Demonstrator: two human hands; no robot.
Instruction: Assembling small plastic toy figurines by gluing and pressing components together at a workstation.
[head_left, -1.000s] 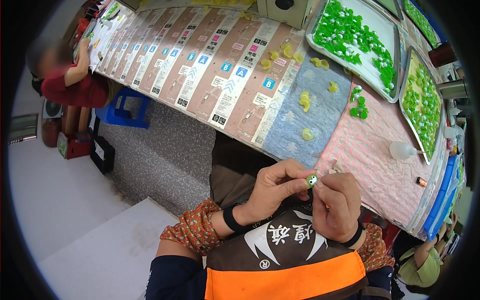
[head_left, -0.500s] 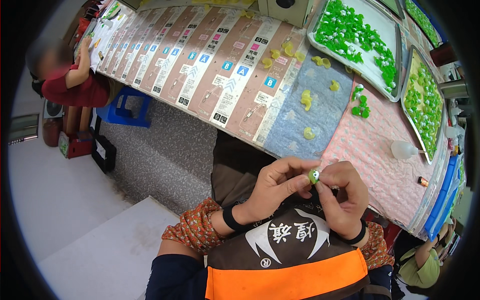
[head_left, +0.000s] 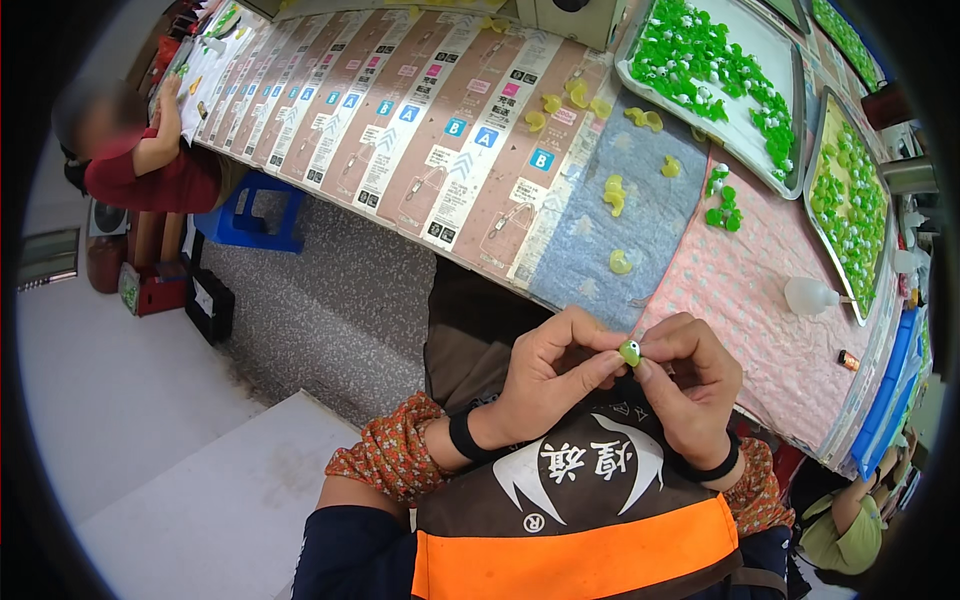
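Observation:
Between the fingertips of both hands is a small yellow-green plastic piece with a white and black eye (head_left: 629, 352). My left hand (head_left: 548, 378) pinches it from the left with thumb and forefinger. From the other side, the thumb and forefinger of my right hand (head_left: 690, 385) close on it too. The hands are held over my apron (head_left: 590, 500), just off the table's near edge. Beyond them, several yellow curved pieces (head_left: 614, 195) lie on a blue cloth (head_left: 575, 265). A few green pieces with white eyes (head_left: 724, 212) rest on the pink cloth (head_left: 735, 300).
A metal tray (head_left: 625, 75) holds many green pieces at the back right, and a second tray (head_left: 812, 200) holds yellow-green ones. A translucent squeeze bottle (head_left: 810, 295) lies on the pink cloth. Far left, a person in red (head_left: 150, 165) sits near a blue stool (head_left: 250, 220).
The small piece has turned between my fingers, so its eye now sits toward the top. My right hand's fingers have shifted slightly upward.

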